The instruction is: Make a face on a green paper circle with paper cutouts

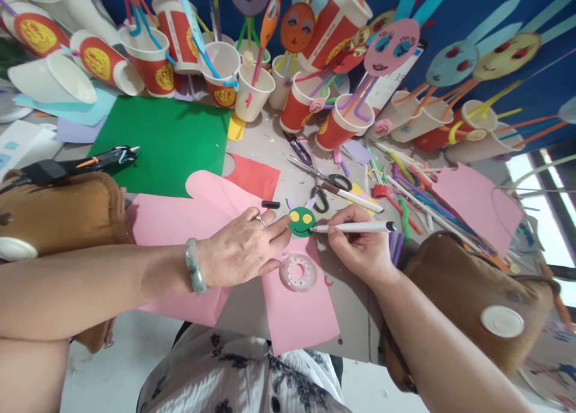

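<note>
My right hand (360, 245) is closed around a white marker (355, 227), its tip at the right end of the black smile on a small green paper face (300, 228). The face has yellow eyes and pale purple ears. My left hand (247, 245), wearing a ring and a bangle, lies with its fingers apart, a fingertip against the face's left edge. A black marker cap (270, 204) is just beyond those fingers. Below the face, a roll of clear tape (298, 273) rests on pink paper (301, 323).
Scissors (321, 182) and a craft knife (299, 147) lie beyond the face. Green card (166, 143) and red paper (254, 176) are on the table. Paper cups (344, 122) with straw-mounted paper faces line the back. Straws (414, 185) pile up at right; brown bags (468, 305) flank the table.
</note>
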### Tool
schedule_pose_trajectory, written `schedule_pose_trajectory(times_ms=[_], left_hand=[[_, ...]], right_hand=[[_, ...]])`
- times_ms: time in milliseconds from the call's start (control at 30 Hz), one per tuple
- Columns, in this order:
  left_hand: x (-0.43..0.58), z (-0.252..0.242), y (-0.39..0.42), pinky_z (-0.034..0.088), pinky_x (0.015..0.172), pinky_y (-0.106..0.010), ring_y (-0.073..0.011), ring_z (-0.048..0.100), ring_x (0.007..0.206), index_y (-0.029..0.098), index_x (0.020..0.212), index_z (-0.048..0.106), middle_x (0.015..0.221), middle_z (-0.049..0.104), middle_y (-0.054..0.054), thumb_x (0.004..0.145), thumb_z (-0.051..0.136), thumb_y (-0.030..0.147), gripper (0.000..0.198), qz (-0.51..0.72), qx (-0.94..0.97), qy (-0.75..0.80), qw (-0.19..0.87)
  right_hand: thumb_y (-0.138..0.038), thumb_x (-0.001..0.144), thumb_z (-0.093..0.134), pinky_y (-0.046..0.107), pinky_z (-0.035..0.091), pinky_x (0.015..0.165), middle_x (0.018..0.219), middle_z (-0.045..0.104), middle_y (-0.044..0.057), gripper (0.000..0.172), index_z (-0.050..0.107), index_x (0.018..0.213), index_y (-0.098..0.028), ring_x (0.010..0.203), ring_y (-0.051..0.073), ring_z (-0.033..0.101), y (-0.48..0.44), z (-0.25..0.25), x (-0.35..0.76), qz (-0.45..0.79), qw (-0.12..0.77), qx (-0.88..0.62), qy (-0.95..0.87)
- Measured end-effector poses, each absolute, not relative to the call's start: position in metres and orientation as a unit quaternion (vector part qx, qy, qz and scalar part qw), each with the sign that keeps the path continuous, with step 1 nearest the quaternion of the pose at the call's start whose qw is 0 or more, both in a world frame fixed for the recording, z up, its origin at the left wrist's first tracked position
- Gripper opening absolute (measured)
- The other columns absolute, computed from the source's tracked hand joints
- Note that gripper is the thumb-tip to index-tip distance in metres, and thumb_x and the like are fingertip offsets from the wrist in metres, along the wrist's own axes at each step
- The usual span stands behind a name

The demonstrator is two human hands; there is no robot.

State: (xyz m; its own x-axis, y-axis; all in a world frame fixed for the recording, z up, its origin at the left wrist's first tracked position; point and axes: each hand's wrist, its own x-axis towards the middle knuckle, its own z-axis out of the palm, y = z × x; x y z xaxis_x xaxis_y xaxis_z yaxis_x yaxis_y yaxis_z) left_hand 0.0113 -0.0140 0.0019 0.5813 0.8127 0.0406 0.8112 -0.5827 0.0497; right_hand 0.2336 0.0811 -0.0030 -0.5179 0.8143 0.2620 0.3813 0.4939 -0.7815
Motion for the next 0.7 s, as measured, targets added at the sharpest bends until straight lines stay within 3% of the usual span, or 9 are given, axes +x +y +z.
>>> schedule_pose_trajectory(times_ms=[267, 700], left_hand=[[0.011, 0.0, -0.015, 0.036, 0.08, -0.04, -0.0272, 0.052, 0.106, 0.013, 0.125, 0.056, 0.143, 0.052, -0.014, 0.098, 0.048, 0.043, 0.041, 0.04, 0.889, 0.456, 0.003], [0.012, -0.002, -0.014, 0.037, 0.081, -0.04, -0.0272, 0.053, 0.108, 0.012, 0.126, 0.056, 0.144, 0.052, -0.015, 0.1, 0.045, 0.043, 0.042, 0.049, 0.889, 0.456, -0.003]], right_hand=[[-0.033, 0.084, 0.064, 0.029, 0.04, 0.043, 0.06, 0.058, -0.001, 0.014, 0.058, 0.076, -0.024, 0.047, 0.015, 0.051, 0.083, -0.015, 0.245, 0.411, 0.421, -0.407, -0.699], [-0.021, 0.082, 0.065, 0.026, 0.047, 0.047, 0.062, 0.066, -0.001, 0.008, 0.058, 0.078, -0.022, 0.049, 0.014, 0.06, 0.074, -0.007, 0.234, 0.323, 0.328, -0.328, -0.825]])
